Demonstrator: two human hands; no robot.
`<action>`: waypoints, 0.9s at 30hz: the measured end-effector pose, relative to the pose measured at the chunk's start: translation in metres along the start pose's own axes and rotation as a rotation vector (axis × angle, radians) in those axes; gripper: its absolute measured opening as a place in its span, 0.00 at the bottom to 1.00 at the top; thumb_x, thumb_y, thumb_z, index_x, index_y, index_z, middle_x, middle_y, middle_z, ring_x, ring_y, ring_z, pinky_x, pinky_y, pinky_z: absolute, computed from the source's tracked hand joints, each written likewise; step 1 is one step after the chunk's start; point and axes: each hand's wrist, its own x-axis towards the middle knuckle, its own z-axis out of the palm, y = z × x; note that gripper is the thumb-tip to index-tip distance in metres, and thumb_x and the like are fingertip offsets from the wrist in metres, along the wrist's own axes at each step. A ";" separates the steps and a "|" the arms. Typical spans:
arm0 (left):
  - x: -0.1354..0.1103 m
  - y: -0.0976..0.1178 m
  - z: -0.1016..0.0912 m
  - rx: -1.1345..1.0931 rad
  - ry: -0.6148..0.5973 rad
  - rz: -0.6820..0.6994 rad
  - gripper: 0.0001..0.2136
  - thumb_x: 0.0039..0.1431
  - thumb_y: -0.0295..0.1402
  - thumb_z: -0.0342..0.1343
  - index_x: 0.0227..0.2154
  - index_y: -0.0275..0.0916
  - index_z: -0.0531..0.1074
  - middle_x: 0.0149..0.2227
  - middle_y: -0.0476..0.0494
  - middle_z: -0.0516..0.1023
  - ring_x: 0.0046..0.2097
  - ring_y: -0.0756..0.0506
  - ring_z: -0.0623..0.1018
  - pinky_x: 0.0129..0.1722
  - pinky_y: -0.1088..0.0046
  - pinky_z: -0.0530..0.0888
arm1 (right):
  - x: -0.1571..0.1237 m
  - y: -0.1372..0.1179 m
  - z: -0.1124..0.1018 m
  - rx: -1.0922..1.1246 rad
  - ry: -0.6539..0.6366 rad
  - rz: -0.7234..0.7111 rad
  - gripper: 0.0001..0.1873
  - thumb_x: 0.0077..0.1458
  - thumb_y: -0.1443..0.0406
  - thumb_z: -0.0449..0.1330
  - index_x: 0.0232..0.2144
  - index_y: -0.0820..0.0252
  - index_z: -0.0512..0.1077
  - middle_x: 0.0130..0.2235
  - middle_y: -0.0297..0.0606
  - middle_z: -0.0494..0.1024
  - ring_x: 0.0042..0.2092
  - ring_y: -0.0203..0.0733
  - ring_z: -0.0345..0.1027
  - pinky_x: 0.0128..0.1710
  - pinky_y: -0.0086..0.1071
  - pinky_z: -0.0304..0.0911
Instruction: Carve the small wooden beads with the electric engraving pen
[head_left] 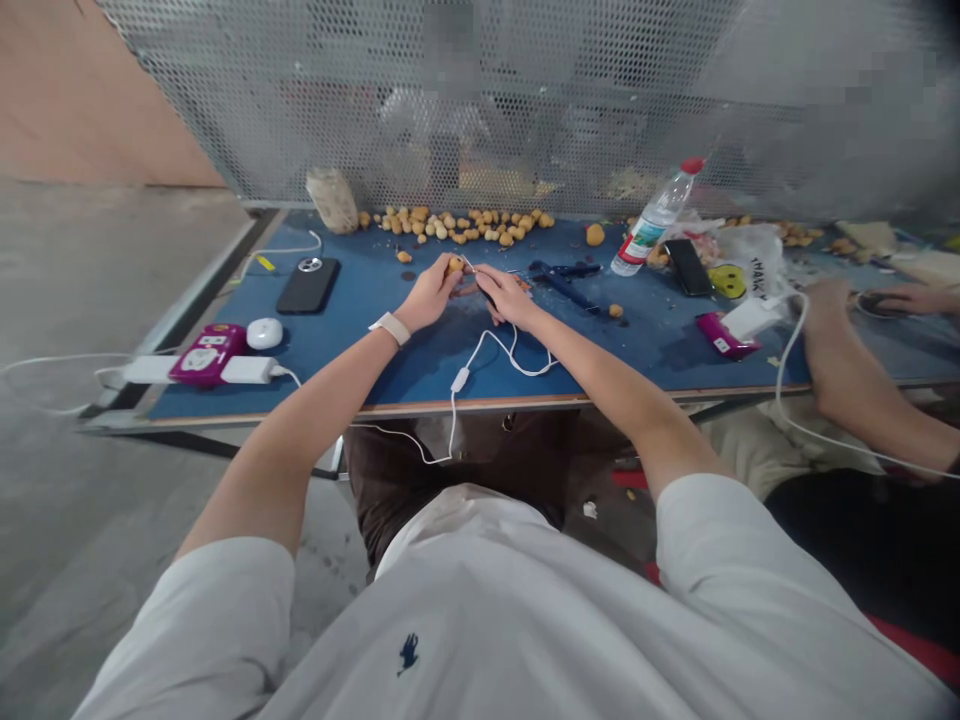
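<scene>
My left hand (433, 293), wearing a pale band at the wrist, is closed round a small tan nut-like ball (455, 264). Close beside it, my right hand (508, 296) grips a slim dark-handled tool (487, 296) whose thin tip points toward the ball. Whether the tip touches it I cannot tell. A white cord (480, 350) with an inline switch runs from under my right hand off the table's front edge; its link to the tool is hidden. Blue-handled pliers (566, 288) lie just right of my hands. Single tan balls (616, 311) rest nearby.
Several tan balls (465, 226) line the back of the blue table (360, 350) below a perforated metal panel (360, 120). At left are a jar (332, 200), a phone (309, 286) and a white case (264, 333). A bottle (656, 222) stands right; beyond it is another person's arm (847, 350).
</scene>
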 end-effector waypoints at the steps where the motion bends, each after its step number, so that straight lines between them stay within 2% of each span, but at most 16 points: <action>1: -0.001 0.002 -0.001 -0.008 -0.005 -0.002 0.09 0.88 0.39 0.55 0.59 0.43 0.76 0.47 0.39 0.88 0.40 0.43 0.84 0.47 0.64 0.85 | -0.001 -0.002 0.000 0.032 0.011 0.004 0.43 0.89 0.31 0.53 0.79 0.54 0.76 0.57 0.48 0.97 0.21 0.32 0.63 0.20 0.29 0.70; 4: -0.003 0.008 -0.002 -0.026 -0.010 -0.002 0.12 0.88 0.43 0.55 0.60 0.43 0.75 0.45 0.41 0.87 0.38 0.44 0.82 0.45 0.65 0.84 | -0.004 -0.007 0.001 0.112 0.013 0.010 0.39 0.86 0.31 0.60 0.74 0.53 0.79 0.54 0.45 0.98 0.20 0.30 0.61 0.19 0.27 0.67; 8: -0.004 0.013 -0.005 -0.019 -0.008 0.010 0.14 0.85 0.45 0.57 0.61 0.44 0.77 0.42 0.43 0.86 0.36 0.44 0.81 0.45 0.64 0.84 | -0.005 -0.009 0.000 0.149 -0.007 0.017 0.39 0.84 0.30 0.62 0.70 0.53 0.81 0.50 0.42 0.97 0.18 0.29 0.59 0.18 0.27 0.66; 11: -0.005 0.018 -0.007 -0.004 -0.007 0.006 0.12 0.84 0.42 0.57 0.60 0.45 0.77 0.41 0.43 0.87 0.37 0.43 0.82 0.45 0.64 0.84 | -0.006 -0.009 -0.001 0.149 -0.012 -0.007 0.37 0.84 0.31 0.63 0.69 0.53 0.82 0.52 0.43 0.97 0.18 0.29 0.59 0.18 0.28 0.67; 17: -0.005 0.025 -0.008 0.030 -0.025 -0.016 0.11 0.84 0.37 0.57 0.61 0.42 0.78 0.43 0.42 0.90 0.38 0.43 0.85 0.48 0.66 0.84 | -0.008 -0.010 -0.001 0.118 -0.004 -0.005 0.42 0.81 0.26 0.62 0.69 0.50 0.81 0.52 0.42 0.97 0.18 0.29 0.59 0.19 0.29 0.68; 27: -0.005 0.029 -0.010 0.046 -0.006 -0.005 0.10 0.85 0.36 0.59 0.60 0.42 0.79 0.39 0.43 0.87 0.38 0.42 0.85 0.46 0.66 0.86 | -0.009 -0.008 -0.001 0.118 -0.008 0.011 0.32 0.87 0.37 0.60 0.71 0.51 0.81 0.62 0.47 0.97 0.18 0.27 0.58 0.20 0.28 0.70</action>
